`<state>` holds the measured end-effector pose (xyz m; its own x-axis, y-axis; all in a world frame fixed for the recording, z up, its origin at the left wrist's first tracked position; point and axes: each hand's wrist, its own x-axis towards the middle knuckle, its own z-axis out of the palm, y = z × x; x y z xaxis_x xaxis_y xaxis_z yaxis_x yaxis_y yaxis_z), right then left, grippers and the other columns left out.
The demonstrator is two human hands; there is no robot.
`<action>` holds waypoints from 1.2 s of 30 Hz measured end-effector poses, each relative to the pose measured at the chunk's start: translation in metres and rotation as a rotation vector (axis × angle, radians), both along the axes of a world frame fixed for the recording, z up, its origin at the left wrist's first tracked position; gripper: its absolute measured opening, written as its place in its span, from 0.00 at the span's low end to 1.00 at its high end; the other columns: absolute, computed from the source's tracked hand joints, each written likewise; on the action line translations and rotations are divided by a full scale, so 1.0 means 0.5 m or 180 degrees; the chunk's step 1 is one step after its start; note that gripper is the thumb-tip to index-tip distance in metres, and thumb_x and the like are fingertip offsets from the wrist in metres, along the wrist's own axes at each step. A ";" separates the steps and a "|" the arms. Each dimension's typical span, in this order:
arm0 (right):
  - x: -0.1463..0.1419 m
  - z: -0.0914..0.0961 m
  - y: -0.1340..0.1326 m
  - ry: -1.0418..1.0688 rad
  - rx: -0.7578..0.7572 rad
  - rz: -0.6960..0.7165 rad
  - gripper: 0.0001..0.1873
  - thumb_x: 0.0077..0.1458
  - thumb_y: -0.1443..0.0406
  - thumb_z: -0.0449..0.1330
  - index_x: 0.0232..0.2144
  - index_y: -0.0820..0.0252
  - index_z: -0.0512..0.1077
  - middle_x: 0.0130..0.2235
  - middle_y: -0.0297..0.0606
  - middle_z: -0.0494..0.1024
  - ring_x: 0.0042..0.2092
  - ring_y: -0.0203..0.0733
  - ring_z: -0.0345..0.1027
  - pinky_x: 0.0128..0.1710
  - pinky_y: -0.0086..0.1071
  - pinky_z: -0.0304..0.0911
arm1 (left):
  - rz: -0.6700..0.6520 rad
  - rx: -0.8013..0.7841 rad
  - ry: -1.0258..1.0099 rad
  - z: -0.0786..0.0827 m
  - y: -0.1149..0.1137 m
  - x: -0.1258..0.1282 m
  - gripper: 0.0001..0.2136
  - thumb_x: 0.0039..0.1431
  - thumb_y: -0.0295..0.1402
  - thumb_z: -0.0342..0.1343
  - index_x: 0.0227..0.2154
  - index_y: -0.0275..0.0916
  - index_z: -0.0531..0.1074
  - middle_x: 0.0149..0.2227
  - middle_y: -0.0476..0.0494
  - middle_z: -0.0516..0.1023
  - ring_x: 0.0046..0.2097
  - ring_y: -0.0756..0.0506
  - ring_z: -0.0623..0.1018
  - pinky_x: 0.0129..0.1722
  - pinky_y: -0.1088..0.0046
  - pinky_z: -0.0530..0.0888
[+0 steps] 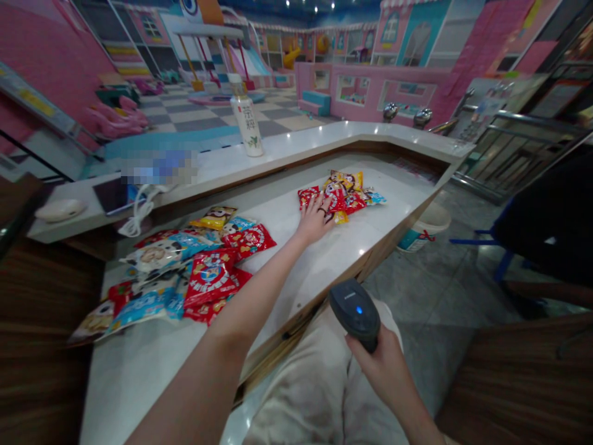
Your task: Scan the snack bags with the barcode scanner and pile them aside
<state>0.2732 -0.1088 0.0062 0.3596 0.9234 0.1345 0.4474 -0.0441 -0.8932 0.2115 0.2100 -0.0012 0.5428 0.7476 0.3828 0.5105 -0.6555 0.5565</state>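
Observation:
My left hand (315,220) reaches across the white counter, with a dark ring on one finger. Its fingers are stretched out and rest on a red snack bag (335,199) at the near edge of a small pile. Yellow-brown bags (345,180) and a blue bag (374,197) lie in the same pile. Low over my lap, my right hand (386,364) is wrapped round the handle of a dark barcode scanner (354,312) with a lit blue light. Nearer and to the left spreads a larger heap of red bags (212,276) and blue-and-white bags (155,254).
A raised white ledge (296,141) borders the counter's far side. On it stand a tea bottle (248,120), a white cable (138,213) and a pale rounded object (61,211). A white bucket (424,228) sits on the floor at right, near a dark chair (546,228).

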 end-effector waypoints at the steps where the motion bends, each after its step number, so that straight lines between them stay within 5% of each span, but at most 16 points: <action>1: -0.002 0.001 -0.001 -0.0001 0.0008 0.0018 0.08 0.51 0.65 0.60 0.34 0.61 0.77 0.29 0.37 0.83 0.32 0.47 0.77 0.32 0.30 0.71 | -0.0041 0.0033 -0.0167 0.000 -0.014 -0.028 0.33 0.61 0.43 0.58 0.68 0.45 0.59 0.73 0.38 0.51 0.73 0.32 0.47 0.69 0.46 0.40; 5: -0.017 0.009 -0.006 0.0061 0.0017 0.0125 0.07 0.52 0.64 0.60 0.31 0.61 0.77 0.28 0.37 0.82 0.31 0.46 0.77 0.31 0.30 0.70 | 0.0227 0.0030 0.0032 0.006 -0.061 -0.186 0.32 0.55 0.39 0.63 0.64 0.45 0.65 0.71 0.37 0.56 0.72 0.28 0.51 0.69 0.45 0.41; 11: -0.039 0.015 -0.013 0.0098 -0.0105 0.0272 0.08 0.51 0.64 0.59 0.32 0.62 0.76 0.28 0.37 0.81 0.31 0.46 0.76 0.32 0.29 0.69 | 0.1256 -0.0113 0.1771 0.010 -0.066 -0.384 0.36 0.58 0.44 0.59 0.66 0.33 0.62 0.70 0.25 0.55 0.71 0.23 0.52 0.67 0.43 0.47; 17: -0.047 0.021 -0.022 0.0174 -0.0048 0.0299 0.08 0.51 0.66 0.59 0.34 0.62 0.76 0.30 0.37 0.82 0.33 0.45 0.76 0.34 0.29 0.70 | 0.1305 0.0124 0.2176 -0.003 -0.066 -0.400 0.31 0.65 0.44 0.51 0.66 0.32 0.61 0.68 0.22 0.59 0.69 0.24 0.59 0.65 0.46 0.55; 21: -0.047 0.026 -0.030 0.0120 -0.0001 0.0209 0.08 0.51 0.65 0.59 0.33 0.62 0.76 0.29 0.37 0.82 0.32 0.46 0.76 0.33 0.29 0.69 | 0.1188 0.0038 0.2030 0.017 -0.069 -0.389 0.27 0.66 0.41 0.48 0.63 0.32 0.65 0.63 0.21 0.67 0.63 0.26 0.68 0.61 0.47 0.62; 25: -0.047 0.029 -0.033 0.0061 -0.0007 0.0176 0.07 0.50 0.65 0.60 0.32 0.61 0.76 0.28 0.36 0.81 0.31 0.45 0.75 0.32 0.29 0.69 | 0.1134 -0.0576 0.1193 0.061 -0.067 -0.378 0.23 0.66 0.46 0.48 0.54 0.34 0.73 0.47 0.27 0.80 0.51 0.31 0.79 0.54 0.52 0.70; 29: -0.048 0.033 -0.030 0.0082 0.0015 0.0184 0.07 0.50 0.66 0.60 0.32 0.61 0.77 0.29 0.35 0.81 0.32 0.46 0.76 0.32 0.29 0.69 | 0.0855 -0.1540 -0.1092 0.094 -0.100 -0.337 0.18 0.63 0.47 0.55 0.41 0.36 0.77 0.39 0.39 0.82 0.47 0.38 0.80 0.54 0.60 0.73; 32: -0.050 0.033 -0.028 0.0115 0.0029 0.0188 0.07 0.51 0.65 0.60 0.33 0.61 0.76 0.29 0.36 0.81 0.32 0.45 0.76 0.33 0.29 0.69 | 0.0399 -0.2945 -0.2812 0.081 -0.148 -0.294 0.17 0.64 0.45 0.56 0.43 0.36 0.77 0.40 0.39 0.83 0.47 0.39 0.81 0.52 0.59 0.77; 36: -0.053 0.027 -0.025 0.0084 -0.0002 0.0203 0.07 0.51 0.66 0.60 0.33 0.62 0.76 0.29 0.36 0.81 0.31 0.45 0.76 0.31 0.28 0.68 | -0.0058 -0.4267 -0.3621 0.018 -0.201 -0.250 0.18 0.68 0.42 0.51 0.50 0.33 0.74 0.45 0.35 0.83 0.46 0.39 0.83 0.52 0.54 0.78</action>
<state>0.2465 -0.1211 0.0197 0.3033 0.9446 0.1253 0.4257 -0.0168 -0.9047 0.0865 0.1095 0.0078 0.4785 0.8339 -0.2751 -0.4819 0.5113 0.7116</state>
